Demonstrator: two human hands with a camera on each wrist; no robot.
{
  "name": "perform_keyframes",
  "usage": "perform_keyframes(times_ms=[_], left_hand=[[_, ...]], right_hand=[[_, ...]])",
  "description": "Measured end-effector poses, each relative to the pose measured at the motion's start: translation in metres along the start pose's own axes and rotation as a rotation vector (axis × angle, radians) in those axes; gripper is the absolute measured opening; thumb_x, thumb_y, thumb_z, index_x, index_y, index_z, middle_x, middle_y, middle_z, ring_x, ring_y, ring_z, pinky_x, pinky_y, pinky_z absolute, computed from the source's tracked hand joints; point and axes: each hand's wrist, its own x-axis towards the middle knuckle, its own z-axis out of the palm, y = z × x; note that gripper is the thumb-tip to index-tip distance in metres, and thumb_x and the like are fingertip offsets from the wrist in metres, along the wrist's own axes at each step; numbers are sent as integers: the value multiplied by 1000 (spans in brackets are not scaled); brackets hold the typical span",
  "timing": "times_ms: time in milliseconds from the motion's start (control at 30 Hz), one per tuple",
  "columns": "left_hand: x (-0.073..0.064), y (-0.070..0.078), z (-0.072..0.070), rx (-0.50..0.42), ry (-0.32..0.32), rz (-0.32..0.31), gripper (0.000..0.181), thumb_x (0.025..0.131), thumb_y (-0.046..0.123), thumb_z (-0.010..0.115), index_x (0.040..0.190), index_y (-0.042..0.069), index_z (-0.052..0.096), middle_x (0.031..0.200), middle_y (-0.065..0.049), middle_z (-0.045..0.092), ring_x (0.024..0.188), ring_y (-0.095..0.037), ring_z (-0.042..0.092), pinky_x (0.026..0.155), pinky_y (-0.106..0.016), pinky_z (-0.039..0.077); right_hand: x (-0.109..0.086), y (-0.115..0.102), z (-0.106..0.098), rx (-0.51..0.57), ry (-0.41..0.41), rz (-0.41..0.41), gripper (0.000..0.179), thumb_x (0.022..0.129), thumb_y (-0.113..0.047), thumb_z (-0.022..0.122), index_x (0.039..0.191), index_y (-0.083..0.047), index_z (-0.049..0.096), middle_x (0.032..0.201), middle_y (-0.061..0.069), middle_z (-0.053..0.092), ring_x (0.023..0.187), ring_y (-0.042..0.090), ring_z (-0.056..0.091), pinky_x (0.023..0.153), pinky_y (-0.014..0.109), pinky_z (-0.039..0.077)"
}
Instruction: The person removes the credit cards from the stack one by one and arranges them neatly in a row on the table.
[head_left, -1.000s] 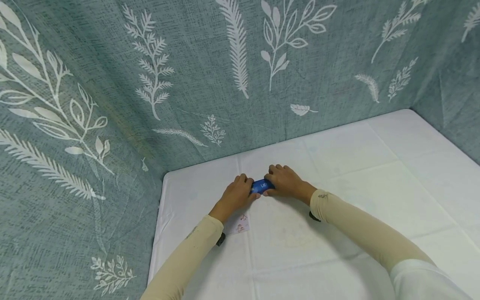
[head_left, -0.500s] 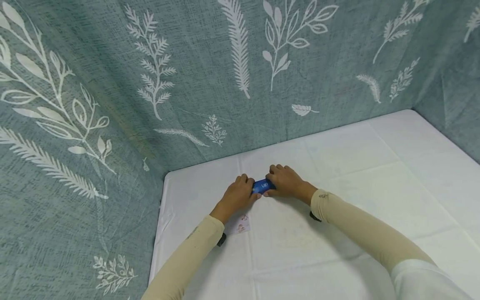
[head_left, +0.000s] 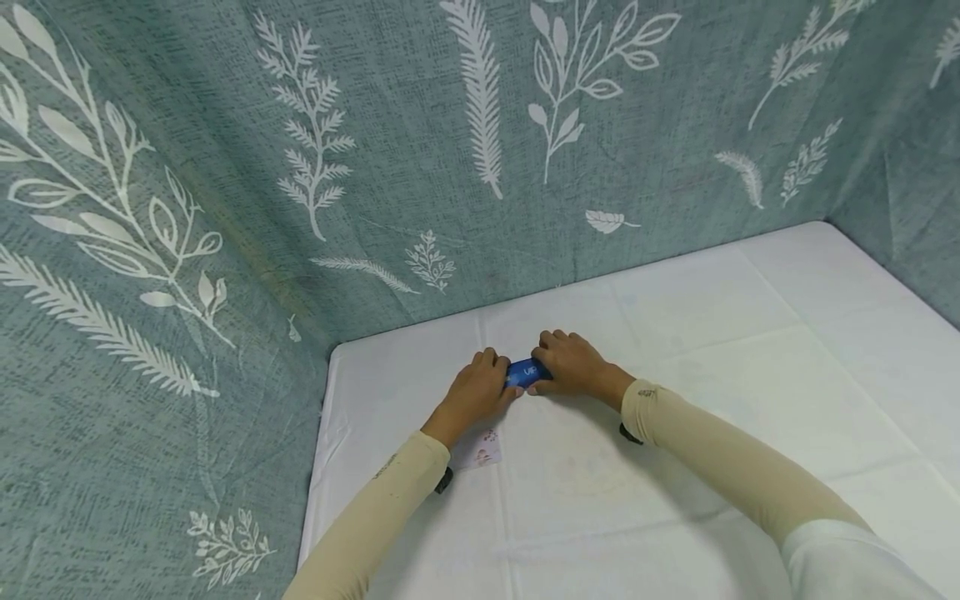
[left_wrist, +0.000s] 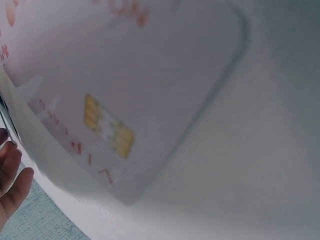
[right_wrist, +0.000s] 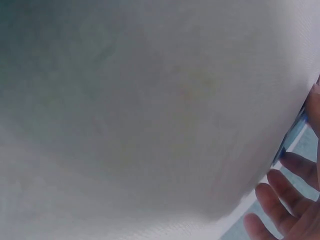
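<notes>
A blue card (head_left: 522, 372) with "VIP" printed on it lies low over the far left part of the white table. My left hand (head_left: 474, 390) pinches its left end, and my right hand (head_left: 573, 364) grips its right end, so both ends are covered by fingers. Seen edge-on in the right wrist view, the blue card (right_wrist: 295, 131) shows as a thin dark strip beside the right fingers (right_wrist: 280, 205). Beneath my left wrist lies a pale pink card (head_left: 482, 451) with red print, partly hidden by the forearm. Its gold chip shows in the left wrist view, where the pink card (left_wrist: 165, 95) fills much of the frame.
A white cloth (head_left: 697, 433) with fold creases covers the table. Green-grey curtains (head_left: 405, 167) with white leaf patterns hang along the back, left and right edges, close behind the hands.
</notes>
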Motion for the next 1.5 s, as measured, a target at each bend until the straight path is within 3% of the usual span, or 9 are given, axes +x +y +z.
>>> perform_keyframes(times_ms=[1500], left_hand=[[-2, 1, 0, 9, 27, 16, 55, 94, 44, 53, 126, -1, 51, 114, -13, 48, 95, -21, 47, 78, -34, 47]], right_hand=[[1, -3, -4, -38, 5, -2, 61, 78, -62, 65, 102, -6, 61, 91, 7, 56, 80, 21, 53, 65, 37, 46]])
